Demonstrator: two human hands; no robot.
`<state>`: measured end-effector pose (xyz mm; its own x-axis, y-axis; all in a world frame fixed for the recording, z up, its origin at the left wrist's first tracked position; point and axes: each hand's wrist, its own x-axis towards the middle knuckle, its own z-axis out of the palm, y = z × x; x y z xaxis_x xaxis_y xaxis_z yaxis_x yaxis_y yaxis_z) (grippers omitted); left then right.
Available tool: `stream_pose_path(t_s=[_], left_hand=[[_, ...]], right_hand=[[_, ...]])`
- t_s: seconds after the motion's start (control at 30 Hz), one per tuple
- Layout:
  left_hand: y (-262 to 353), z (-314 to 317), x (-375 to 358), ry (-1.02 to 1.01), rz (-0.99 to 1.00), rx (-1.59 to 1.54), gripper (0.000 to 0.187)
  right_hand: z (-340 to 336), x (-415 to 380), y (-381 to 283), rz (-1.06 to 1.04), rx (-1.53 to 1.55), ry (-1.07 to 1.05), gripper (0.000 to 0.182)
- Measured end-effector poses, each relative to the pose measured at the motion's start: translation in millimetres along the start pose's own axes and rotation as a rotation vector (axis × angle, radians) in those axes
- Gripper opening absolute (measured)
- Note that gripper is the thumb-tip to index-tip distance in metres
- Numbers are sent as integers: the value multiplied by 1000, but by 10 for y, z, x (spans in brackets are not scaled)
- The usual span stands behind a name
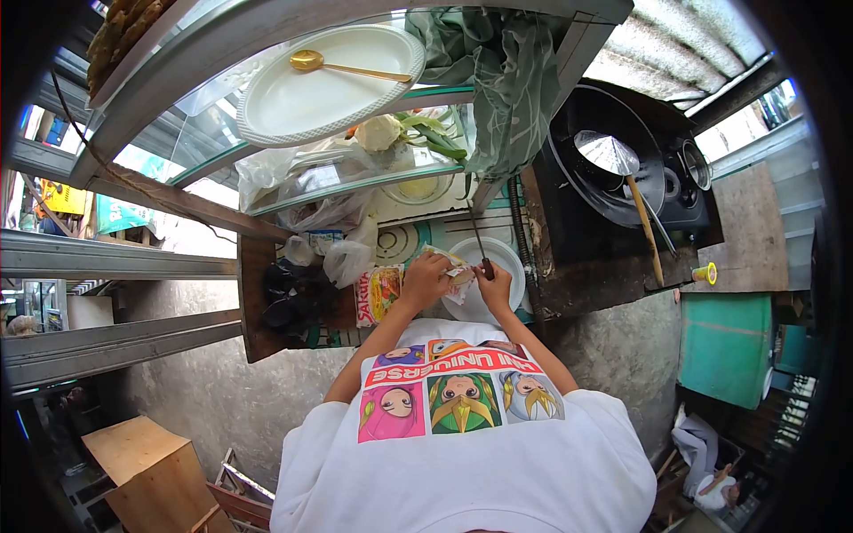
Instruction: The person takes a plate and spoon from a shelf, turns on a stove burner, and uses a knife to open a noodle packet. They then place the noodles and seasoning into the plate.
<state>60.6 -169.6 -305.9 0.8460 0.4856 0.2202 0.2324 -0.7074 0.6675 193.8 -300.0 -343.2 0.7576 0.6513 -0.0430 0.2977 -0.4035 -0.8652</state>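
With 2 hands this close, the knife works best with its edge kept off the left hand, which pinches a packet over the bowl's left part. The right hand wraps the knife's handle, blade pointing forward; both forearms angle inward.

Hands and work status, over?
Left hand holding what looks like a packet. Right hand gripping knife. White bowl beneath. Sakura bag beside left wrist, not visibly blocking.
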Motion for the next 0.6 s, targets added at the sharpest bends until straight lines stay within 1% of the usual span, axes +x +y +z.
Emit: stream_pose_path(t_s=[0.03, 0.07, 0.13, 0.17, 0.2, 0.23, 0.27, 0.3, 0.33, 0.4, 0.43, 0.5, 0.57, 0.6], left_hand=[[0, -44, 12, -30, -42, -11, 18], [8, -85, 8, -26, -46, -10, 18], [27, -170, -21, -54, -148, 3, 28], [-15, -192, -37, -49, -149, 3, 28], [-68, -213, -67, -49, -192, -59, 30], [-107, -234, -104, -51, -236, -123, 33], [-136, -269, -127, -52, -238, -124, 33], [-163, -299, -151, -70, -278, -167, 32], [-175, -312, -167, -87, -318, -211, 32], [-179, -303, -194, -65, -365, -253, 32], [-184, -299, -205, -40, -408, -294, 32], [-257, -194, -247, -1, -431, -294, 32], [-285, -129, -260, 39, -452, -295, 33], [-296, -95, -270, 42, -514, -326, 34]], right_hand=[[-85, -1, -36, -33, -167, -68, 19], [-133, -12, -47, -36, -167, -73, 19], [-228, -47, -55, -350, -93, 10, 25], [-312, -27, -59, -309, -120, -78, 26], [-365, 28, -67, -312, -121, -81, 26], [-401, 117, -84, -324, -225, -115, 25], [-425, 209, -153, -334, -329, -147, 24], [-435, 299, -223, -371, -373, -128, 20], [-430, 412, -260, -368, -374, -131, 20], [-390, 641, -310, -412, -547, -348, 18], [-323, 748, -297, -414, -545, -351, 18], [-157, 893, -250, -570, -582, -456, 21], [-58, 915, -341, -578, -524, -461, 22], [-31, 915, -378, -581, -467, -463, 23]])
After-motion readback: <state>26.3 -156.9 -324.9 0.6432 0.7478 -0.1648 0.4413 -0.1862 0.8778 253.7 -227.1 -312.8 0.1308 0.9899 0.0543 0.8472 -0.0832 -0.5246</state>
